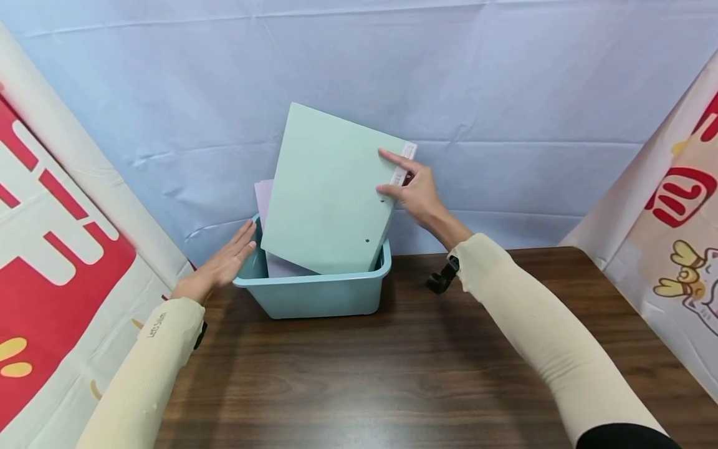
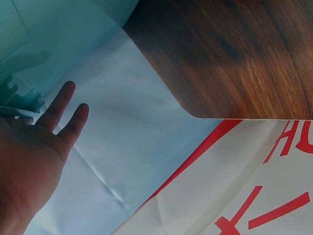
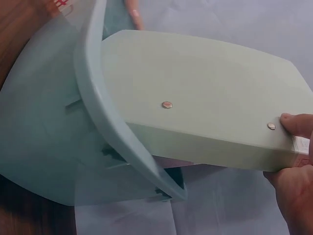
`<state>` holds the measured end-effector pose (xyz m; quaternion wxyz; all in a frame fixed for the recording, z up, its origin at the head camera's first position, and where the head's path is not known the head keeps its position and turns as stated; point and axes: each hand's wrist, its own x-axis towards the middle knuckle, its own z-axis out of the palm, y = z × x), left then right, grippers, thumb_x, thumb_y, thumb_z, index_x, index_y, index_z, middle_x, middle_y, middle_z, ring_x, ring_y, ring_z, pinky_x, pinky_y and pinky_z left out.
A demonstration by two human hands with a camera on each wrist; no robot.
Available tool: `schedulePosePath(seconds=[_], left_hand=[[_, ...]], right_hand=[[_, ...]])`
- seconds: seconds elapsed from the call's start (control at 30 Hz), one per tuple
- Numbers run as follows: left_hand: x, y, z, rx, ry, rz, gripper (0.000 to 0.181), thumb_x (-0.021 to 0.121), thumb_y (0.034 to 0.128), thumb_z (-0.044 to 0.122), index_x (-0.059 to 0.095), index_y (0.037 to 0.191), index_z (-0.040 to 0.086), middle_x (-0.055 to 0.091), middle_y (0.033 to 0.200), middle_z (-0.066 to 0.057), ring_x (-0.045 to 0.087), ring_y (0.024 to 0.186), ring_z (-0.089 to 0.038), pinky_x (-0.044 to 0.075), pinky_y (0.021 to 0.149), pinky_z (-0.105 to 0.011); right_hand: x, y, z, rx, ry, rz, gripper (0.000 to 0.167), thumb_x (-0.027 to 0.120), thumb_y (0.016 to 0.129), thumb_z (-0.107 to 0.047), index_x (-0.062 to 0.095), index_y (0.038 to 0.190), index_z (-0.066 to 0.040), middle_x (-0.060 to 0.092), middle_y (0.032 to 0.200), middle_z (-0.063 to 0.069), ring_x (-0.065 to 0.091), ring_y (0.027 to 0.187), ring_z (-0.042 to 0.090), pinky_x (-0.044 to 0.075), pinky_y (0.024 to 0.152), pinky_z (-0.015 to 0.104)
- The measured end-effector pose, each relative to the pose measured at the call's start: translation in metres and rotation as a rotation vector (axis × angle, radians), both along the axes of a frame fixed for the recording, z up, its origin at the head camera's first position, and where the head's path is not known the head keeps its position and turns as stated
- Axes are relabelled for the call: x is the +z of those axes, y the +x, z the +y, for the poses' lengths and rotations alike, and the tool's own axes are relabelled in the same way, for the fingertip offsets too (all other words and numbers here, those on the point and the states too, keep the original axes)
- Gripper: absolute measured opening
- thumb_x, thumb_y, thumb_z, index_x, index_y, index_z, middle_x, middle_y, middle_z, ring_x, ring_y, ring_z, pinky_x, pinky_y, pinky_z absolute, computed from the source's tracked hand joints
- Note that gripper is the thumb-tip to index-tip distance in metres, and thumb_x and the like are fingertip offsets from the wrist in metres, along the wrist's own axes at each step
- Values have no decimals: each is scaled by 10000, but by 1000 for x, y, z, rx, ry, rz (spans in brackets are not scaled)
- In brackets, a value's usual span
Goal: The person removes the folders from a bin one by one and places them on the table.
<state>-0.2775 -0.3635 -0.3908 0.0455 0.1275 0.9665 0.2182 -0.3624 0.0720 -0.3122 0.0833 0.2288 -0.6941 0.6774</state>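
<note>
A dark brown, wood-grained table (image 1: 359, 380) is spreading across the near part of the scene, its grain running left to right and its far right corner curving round. A light blue bin (image 1: 322, 299) is standing upright directly on it, toward the far left.

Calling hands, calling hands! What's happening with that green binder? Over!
Right hand grips green binder. Left hand, fingers straight, at blue bin's left rim. Binder tilted, lower end inside bin. Purple item behind it.
</note>
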Motion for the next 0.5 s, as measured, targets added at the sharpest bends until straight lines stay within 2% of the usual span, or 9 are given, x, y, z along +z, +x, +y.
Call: schedulePosePath(seconds=[0.5], left_hand=[[-1, -2, 1, -4, 8, 6, 661, 196, 1175, 419, 19, 1704, 65, -92, 1782, -139, -35, 1629, -419, 72, 1269, -662]], right_hand=[[15, 2, 17, 24, -171, 21, 753, 785, 831, 202, 616, 1494, -113, 526, 1597, 71, 553, 1399, 301, 553, 1035, 315]])
